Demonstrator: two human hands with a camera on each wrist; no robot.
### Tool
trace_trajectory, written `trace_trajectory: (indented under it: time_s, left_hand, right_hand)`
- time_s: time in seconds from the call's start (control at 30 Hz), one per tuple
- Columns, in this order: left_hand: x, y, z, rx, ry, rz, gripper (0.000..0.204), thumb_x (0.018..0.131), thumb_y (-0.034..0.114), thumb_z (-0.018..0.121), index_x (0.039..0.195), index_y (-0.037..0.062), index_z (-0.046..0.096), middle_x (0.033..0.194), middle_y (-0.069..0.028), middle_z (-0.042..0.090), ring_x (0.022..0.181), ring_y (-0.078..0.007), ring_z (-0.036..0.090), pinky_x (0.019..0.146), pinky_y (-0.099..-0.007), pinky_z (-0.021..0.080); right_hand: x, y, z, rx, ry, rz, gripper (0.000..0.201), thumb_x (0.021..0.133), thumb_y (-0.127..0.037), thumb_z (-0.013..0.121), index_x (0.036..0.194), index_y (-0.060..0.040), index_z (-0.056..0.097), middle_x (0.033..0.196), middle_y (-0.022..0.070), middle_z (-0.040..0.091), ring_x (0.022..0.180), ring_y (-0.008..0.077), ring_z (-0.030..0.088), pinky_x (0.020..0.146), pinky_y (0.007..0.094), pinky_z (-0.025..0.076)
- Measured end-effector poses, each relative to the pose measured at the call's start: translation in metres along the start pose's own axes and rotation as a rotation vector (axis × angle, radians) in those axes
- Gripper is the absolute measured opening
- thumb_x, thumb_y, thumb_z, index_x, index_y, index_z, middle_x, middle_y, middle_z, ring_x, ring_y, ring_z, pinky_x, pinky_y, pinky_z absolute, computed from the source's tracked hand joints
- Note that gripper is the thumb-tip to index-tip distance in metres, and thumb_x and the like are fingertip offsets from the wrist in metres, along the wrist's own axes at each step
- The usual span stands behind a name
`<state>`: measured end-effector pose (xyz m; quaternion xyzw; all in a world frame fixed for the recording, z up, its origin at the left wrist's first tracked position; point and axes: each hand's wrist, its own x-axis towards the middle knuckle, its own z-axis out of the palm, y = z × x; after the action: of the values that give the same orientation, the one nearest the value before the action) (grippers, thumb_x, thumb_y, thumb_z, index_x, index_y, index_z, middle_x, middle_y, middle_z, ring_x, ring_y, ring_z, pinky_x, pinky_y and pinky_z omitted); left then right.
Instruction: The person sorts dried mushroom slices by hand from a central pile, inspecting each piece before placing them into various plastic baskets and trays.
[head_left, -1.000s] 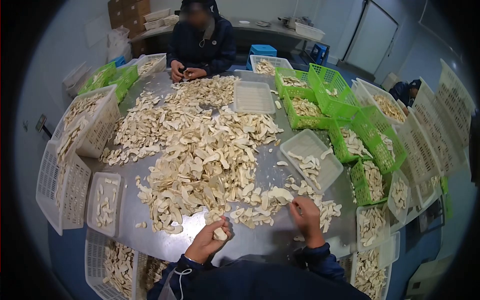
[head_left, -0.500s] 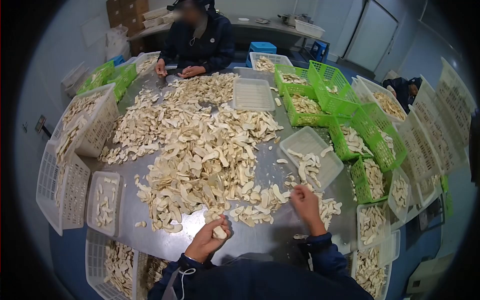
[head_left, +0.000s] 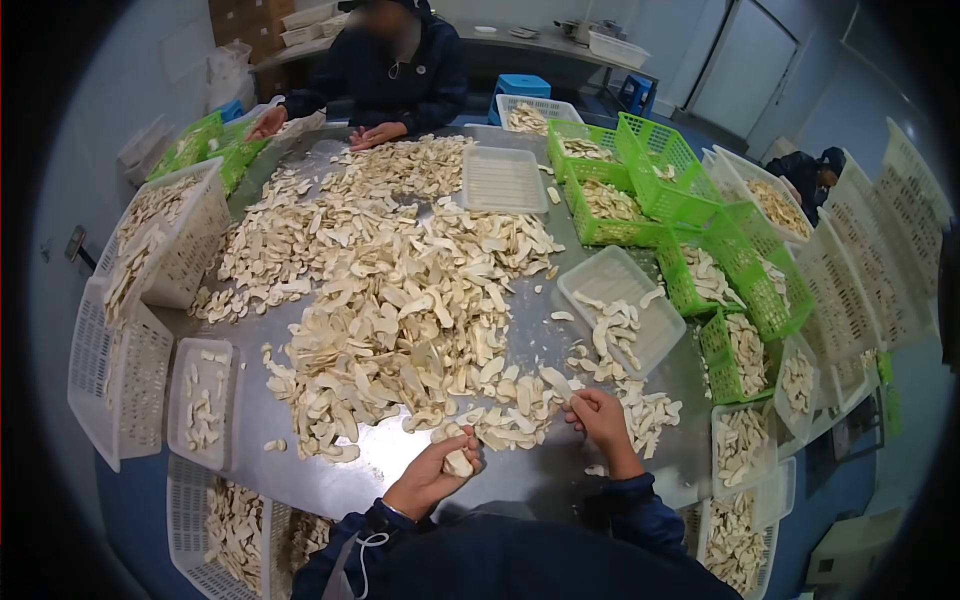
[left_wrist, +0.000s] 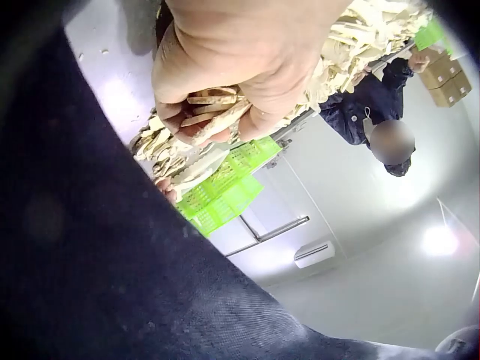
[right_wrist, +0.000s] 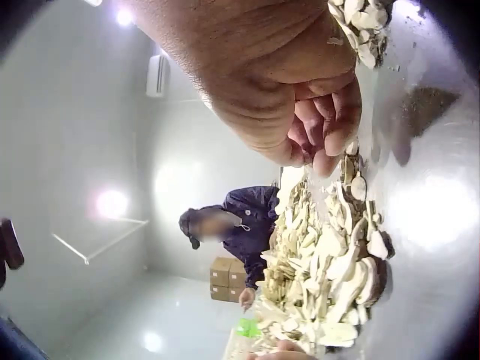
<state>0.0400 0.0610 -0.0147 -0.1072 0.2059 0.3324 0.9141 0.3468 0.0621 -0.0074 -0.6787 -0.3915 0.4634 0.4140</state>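
Note:
My left hand (head_left: 428, 480) curls round a small stack of pale, dried mushroom-like slices (left_wrist: 217, 116) in front of my body, their cut ends showing between fingers and thumb. To its right, my right hand (head_left: 603, 420) pinches one long pale slice (head_left: 556, 382) at its near end, over the loose slices at the edge of the heap. In the right wrist view its fingertips come together, with part of the slice hidden behind them. The big heap of slices (head_left: 400, 300) covers the middle of the metal table (head_left: 510, 480).
A shallow white tray (head_left: 655, 335) with several slices lies beyond my right hand; another tray (head_left: 225, 440) is at left. Green baskets (head_left: 590, 235) line the right side, white baskets (head_left: 205, 265) the left. Across the table a person (head_left: 385, 70) works with both hands.
My right hand moved up toward the tray, then back left, and now pinches a slice. More slices lie in that tray. My left hand shifted slightly right. The person opposite spread their hands apart.

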Motion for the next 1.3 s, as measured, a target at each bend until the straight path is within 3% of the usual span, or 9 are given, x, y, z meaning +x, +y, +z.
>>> trace_trajectory:
  time_s: [0.23, 0.43, 0.53, 0.57, 0.67, 0.8, 1.07, 1.13, 1.3]
  left_hand:
    - [0.001, 0.003, -0.009, -0.018, -0.004, -0.001, 0.02, 0.092, 0.003, 0.059, 0.111, 0.0048, 0.053, 0.091, -0.0063, 0.054, 0.081, -0.0162, 0.051, 0.076, -0.0299, 0.046]
    - [-0.001, 0.003, -0.011, -0.057, -0.023, -0.003, 0.019, 0.093, 0.004, 0.058, 0.112, 0.0044, 0.054, 0.09, -0.0078, 0.058, 0.08, -0.0173, 0.054, 0.076, -0.0322, 0.048]
    - [-0.002, 0.003, -0.012, -0.046, 0.008, 0.008, 0.018, 0.094, 0.004, 0.058, 0.111, 0.0042, 0.054, 0.09, -0.008, 0.058, 0.08, -0.0176, 0.054, 0.076, -0.0318, 0.047]
    - [-0.003, 0.003, -0.011, -0.041, 0.005, 0.008, 0.018, 0.094, 0.004, 0.057, 0.111, 0.0042, 0.054, 0.09, -0.008, 0.058, 0.08, -0.0176, 0.054, 0.076, -0.0317, 0.047]
    - [-0.004, 0.003, -0.008, -0.028, -0.006, 0.015, 0.017, 0.094, 0.004, 0.057, 0.111, 0.0045, 0.055, 0.091, -0.0079, 0.058, 0.081, -0.0175, 0.054, 0.077, -0.0312, 0.047]
    - [-0.001, 0.002, -0.013, -0.021, -0.047, 0.018, 0.016, 0.095, 0.005, 0.057, 0.111, 0.0052, 0.055, 0.093, -0.0078, 0.057, 0.081, -0.0173, 0.053, 0.077, -0.031, 0.047]
    - [-0.003, -0.007, -0.01, 0.047, -0.128, 0.021, 0.019, 0.094, 0.008, 0.058, 0.114, 0.0075, 0.056, 0.101, -0.0074, 0.061, 0.09, -0.0207, 0.06, 0.085, -0.0374, 0.049]
    - [-0.002, -0.008, -0.023, 0.016, -0.19, -0.032, 0.024, 0.093, 0.008, 0.06, 0.117, 0.009, 0.057, 0.112, -0.0095, 0.063, 0.105, -0.0251, 0.061, 0.098, -0.0448, 0.047]
    - [0.003, -0.017, -0.018, 0.051, -0.185, -0.01, 0.03, 0.092, 0.007, 0.062, 0.121, 0.0107, 0.057, 0.131, -0.0128, 0.055, 0.127, -0.0302, 0.049, 0.113, -0.0473, 0.035]
  right_hand:
    - [-0.002, -0.008, -0.012, 0.136, -0.071, 0.169, 0.031, 0.097, -0.028, 0.058, 0.107, -0.0004, 0.066, 0.093, 0.0084, 0.071, 0.069, 0.0098, 0.064, 0.054, 0.0221, 0.048]
    - [0.006, -0.012, -0.025, 0.106, -0.092, 0.109, 0.033, 0.1, -0.029, 0.052, 0.111, 0.0004, 0.063, 0.091, 0.0087, 0.071, 0.069, 0.0113, 0.065, 0.055, 0.0215, 0.048]
    - [0.01, -0.035, -0.029, 0.76, 0.128, -0.041, 0.033, 0.1, -0.028, 0.051, 0.113, 0.0008, 0.061, 0.094, 0.0099, 0.071, 0.072, 0.0123, 0.066, 0.058, 0.0214, 0.05]
    - [0.016, -0.032, -0.032, 0.629, 0.151, -0.018, 0.026, 0.098, -0.023, 0.055, 0.111, -0.0021, 0.064, 0.1, 0.0116, 0.07, 0.076, 0.0153, 0.066, 0.06, 0.0257, 0.052]
    - [0.011, -0.025, -0.022, -0.474, 0.117, -0.28, 0.02, 0.092, -0.015, 0.061, 0.108, -0.0055, 0.067, 0.103, 0.0105, 0.068, 0.075, 0.0184, 0.066, 0.062, 0.0303, 0.052]
    - [0.018, -0.007, -0.009, -0.876, 0.111, -0.781, 0.023, 0.081, -0.006, 0.065, 0.104, -0.0062, 0.068, 0.098, 0.0102, 0.065, 0.091, 0.0303, 0.062, 0.08, 0.0384, 0.051]
    - [0.018, -0.007, -0.008, -0.799, 0.166, -0.744, 0.021, 0.08, -0.006, 0.065, 0.101, -0.0048, 0.068, 0.1, 0.0141, 0.064, 0.096, 0.0332, 0.06, 0.084, 0.0399, 0.049]
    - [0.014, -0.006, -0.007, -0.84, 0.13, -0.726, 0.019, 0.081, -0.007, 0.063, 0.099, -0.0056, 0.068, 0.1, 0.0141, 0.064, 0.097, 0.0344, 0.06, 0.085, 0.0422, 0.048]
    - [0.008, -0.013, -0.007, -0.637, 0.158, -0.361, 0.02, 0.082, -0.011, 0.065, 0.101, -0.0042, 0.068, 0.1, 0.0156, 0.066, 0.097, 0.0339, 0.061, 0.086, 0.0409, 0.048]
